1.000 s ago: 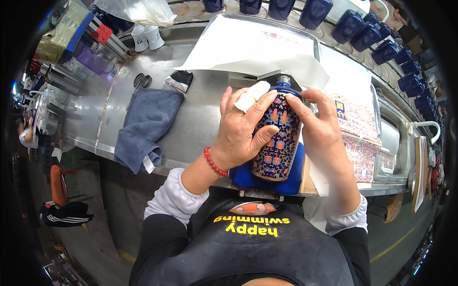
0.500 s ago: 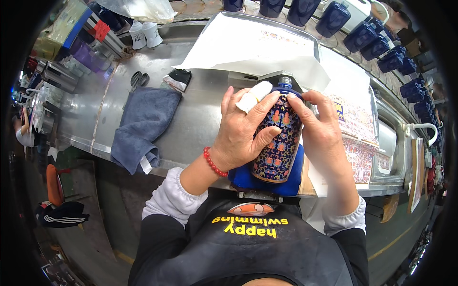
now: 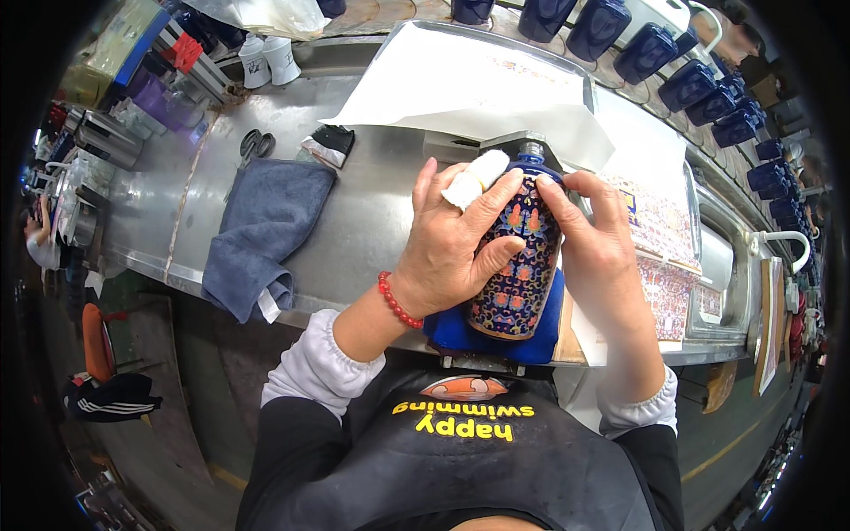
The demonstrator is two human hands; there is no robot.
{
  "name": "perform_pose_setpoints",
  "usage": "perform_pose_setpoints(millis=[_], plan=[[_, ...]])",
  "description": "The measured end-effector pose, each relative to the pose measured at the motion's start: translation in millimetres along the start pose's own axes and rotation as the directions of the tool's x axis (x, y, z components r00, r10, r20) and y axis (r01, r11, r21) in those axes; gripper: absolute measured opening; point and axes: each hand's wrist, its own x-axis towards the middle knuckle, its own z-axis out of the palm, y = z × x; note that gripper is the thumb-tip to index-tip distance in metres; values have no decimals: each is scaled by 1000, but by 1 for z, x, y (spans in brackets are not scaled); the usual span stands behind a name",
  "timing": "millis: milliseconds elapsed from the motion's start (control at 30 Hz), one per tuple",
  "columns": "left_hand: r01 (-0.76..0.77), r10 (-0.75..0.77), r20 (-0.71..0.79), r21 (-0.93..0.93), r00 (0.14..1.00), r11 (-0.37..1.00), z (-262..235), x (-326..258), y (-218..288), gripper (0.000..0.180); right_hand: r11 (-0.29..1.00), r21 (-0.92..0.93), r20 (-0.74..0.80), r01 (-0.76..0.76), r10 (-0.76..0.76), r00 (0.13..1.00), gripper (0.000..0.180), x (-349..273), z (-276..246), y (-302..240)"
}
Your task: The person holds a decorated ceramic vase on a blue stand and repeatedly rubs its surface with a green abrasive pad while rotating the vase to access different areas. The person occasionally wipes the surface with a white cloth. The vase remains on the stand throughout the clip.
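Observation:
A dark blue bottle (image 3: 513, 288) with a colourful floral pattern and a narrow neck leans on a bright blue cloth pad (image 3: 547, 327) at the bench's near edge. My left hand (image 3: 456, 243) grips its left side, index fingertip at the shoulder and thumb across the front. White wrapping covers one finger of that hand, and red beads circle the wrist. From the right, my right hand (image 3: 595, 226) holds the bottle, its thumb pressing on the shoulder beside my left fingertip. The other right fingers curl near the neck, partly hidden.
Left on the metal bench lie a grey-blue towel (image 3: 266, 230), scissors (image 3: 257, 145) and a small black-and-white cloth (image 3: 331, 143). White paper (image 3: 469, 88) covers a tray behind the bottle. Patterned sheets (image 3: 664, 230) lie to the right. Plain blue bottles (image 3: 646, 53) line a conveyor at the back.
The row of plain blue bottles at the back has shifted rightward along the conveyor. Both hands stay nearly still on the patterned bottle.

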Motion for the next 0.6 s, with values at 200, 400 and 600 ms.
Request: perform_pose_setpoints(millis=[200, 400, 600], plan=[[-10, 10, -8, 14, 1000, 1000, 2, 0, 0, 66, 1000, -19, 2, 6, -6, 1000, 67, 2, 0, -3], [0, 0, 2, -10, 1000, 1000, 1, -1, -1, 67, 1000, -19, -16, 11, -11, 1000, 68, -1, 1, 0], [-8, 9, 9, -47, 1000, 999, 1, 0, -1, 69, 1000, -21, 1, -2, 2, 1000, 68, -5, 2, 1]])
